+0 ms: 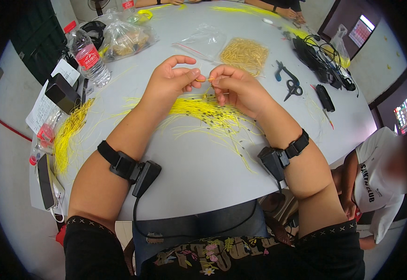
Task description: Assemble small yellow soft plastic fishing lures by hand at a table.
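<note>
Close together over the table, my left hand and my right hand pinch a thin yellow strand stretched between their fingertips. A small yellow end dangles just below it; its exact shape is too small to make out. Under my hands a bundle of bright yellow strands with many small dark beads spreads across the tabletop. Just beyond my right hand lies a heap of small golden pieces, with a clear zip bag to its left.
On the left stand a water bottle, a black box and another yellow bundle. Dark scissors, a black-handled tool and tangled black cables lie right. A person in white sits at right; others' hands work at the far edge.
</note>
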The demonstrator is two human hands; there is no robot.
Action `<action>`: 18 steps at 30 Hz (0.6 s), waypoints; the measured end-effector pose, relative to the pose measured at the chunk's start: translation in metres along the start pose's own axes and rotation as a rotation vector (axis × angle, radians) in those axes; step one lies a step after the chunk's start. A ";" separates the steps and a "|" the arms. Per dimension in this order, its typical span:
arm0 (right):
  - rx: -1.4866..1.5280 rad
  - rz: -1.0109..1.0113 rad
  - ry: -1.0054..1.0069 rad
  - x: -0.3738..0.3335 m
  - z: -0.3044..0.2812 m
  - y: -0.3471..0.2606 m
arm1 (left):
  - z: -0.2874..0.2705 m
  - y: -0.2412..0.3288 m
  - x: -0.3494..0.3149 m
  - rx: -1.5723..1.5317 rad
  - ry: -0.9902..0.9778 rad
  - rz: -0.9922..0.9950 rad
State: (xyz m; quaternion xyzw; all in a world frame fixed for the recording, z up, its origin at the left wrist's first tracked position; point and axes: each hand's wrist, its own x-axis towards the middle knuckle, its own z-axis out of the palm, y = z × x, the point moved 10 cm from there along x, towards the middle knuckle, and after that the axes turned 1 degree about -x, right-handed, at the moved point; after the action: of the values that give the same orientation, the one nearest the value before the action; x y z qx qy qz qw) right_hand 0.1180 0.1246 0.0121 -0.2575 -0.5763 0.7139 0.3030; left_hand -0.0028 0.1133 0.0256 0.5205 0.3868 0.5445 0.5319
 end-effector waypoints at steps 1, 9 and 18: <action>-0.007 -0.019 0.013 0.000 -0.001 -0.002 | 0.001 -0.005 0.000 0.013 -0.016 -0.039; 0.030 -0.026 -0.068 0.000 0.005 -0.003 | 0.019 -0.001 -0.004 0.212 -0.223 0.074; 0.040 0.009 -0.076 0.002 0.004 0.001 | 0.020 -0.002 -0.005 0.256 -0.208 0.083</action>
State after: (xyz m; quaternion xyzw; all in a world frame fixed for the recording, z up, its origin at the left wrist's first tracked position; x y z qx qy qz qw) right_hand 0.1138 0.1231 0.0117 -0.2268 -0.5719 0.7359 0.2830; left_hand 0.0163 0.1061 0.0261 0.6531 0.3741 0.4553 0.4756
